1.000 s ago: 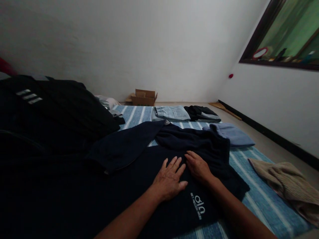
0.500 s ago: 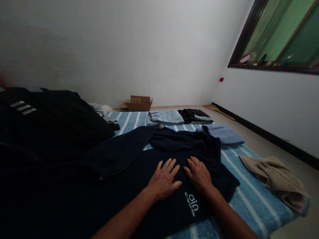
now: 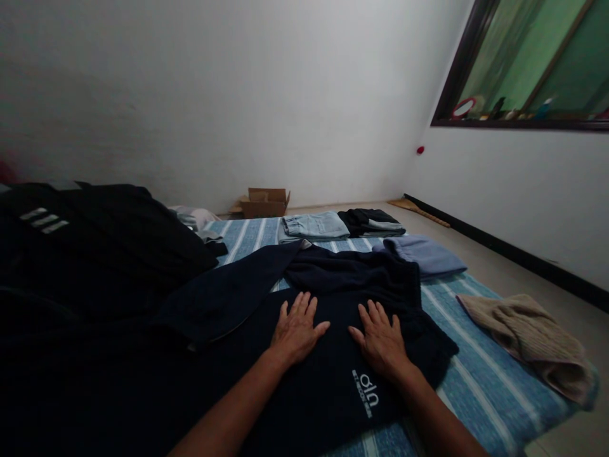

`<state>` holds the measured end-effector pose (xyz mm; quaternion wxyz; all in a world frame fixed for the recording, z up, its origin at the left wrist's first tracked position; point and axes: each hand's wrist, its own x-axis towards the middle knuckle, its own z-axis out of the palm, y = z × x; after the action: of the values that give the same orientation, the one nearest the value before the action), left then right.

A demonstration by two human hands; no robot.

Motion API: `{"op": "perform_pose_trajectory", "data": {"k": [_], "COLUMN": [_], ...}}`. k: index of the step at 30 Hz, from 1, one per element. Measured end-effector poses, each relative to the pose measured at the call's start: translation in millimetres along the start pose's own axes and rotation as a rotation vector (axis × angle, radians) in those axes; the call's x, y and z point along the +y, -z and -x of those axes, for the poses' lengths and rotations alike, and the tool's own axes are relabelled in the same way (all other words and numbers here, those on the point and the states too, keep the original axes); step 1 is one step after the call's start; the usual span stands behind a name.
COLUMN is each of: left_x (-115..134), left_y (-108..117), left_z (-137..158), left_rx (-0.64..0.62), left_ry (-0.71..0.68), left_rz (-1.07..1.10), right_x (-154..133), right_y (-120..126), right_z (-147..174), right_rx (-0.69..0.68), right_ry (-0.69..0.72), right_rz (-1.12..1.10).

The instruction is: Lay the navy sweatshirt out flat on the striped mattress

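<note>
Pressed flat on dark shirt (image 3: 333,381), left hand (image 3: 295,330) & right hand (image 3: 382,343), fingers spread; prob. soft, light, limp — best gripped at edges.

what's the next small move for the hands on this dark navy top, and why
Probably sweep both palms outward to flatten the cloth. The left hand and right hand lie flat, fingers spread, side by side on the dark navy top, which lies on the blue striped mat. Beyond the fingers the cloth is bunched into folds, and a sleeve is still spread out to the left.
</note>
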<state>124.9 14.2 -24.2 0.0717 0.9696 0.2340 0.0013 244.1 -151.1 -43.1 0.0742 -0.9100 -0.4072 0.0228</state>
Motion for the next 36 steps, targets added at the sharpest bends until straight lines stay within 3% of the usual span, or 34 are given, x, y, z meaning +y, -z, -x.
{"op": "perform_pose_trajectory", "data": {"k": [10,15,19,22,24,30,36], "left_x": [1.1,8.5,39.9,71.2,88.9,112.2,116.7], "left_y": [1.0,0.3,3.5,4.7,2.9,-16.7,-30.8], "left_z": [1.8,2.8,1.0,-6.9,-14.1,-25.9,-29.2], "left_rx": [-0.025,0.011,0.074,0.061,0.052,0.082,0.076], "left_ry": [0.002,0.022,-0.180,-0.379,-0.437,-0.431,-0.414], "left_rz": [0.004,-0.024,-0.010,0.070,0.104,0.158,0.166], "right_x": [7.5,12.2,26.0,47.4,67.4,130.3,148.2], "right_y": [-11.9,-8.3,3.3,14.3,21.5,32.9,35.1], "right_z": [1.6,-1.0,-6.5,-11.7,-15.6,-33.6,-52.5], "right_rx": [0.156,0.372,0.487,0.555,0.577,0.440,0.224], "right_ry": [0.046,0.081,0.051,-0.052,-0.147,-0.403,-0.387], "right_rz": [-0.046,-0.169,-0.246,-0.288,-0.316,-0.480,-0.716]}}
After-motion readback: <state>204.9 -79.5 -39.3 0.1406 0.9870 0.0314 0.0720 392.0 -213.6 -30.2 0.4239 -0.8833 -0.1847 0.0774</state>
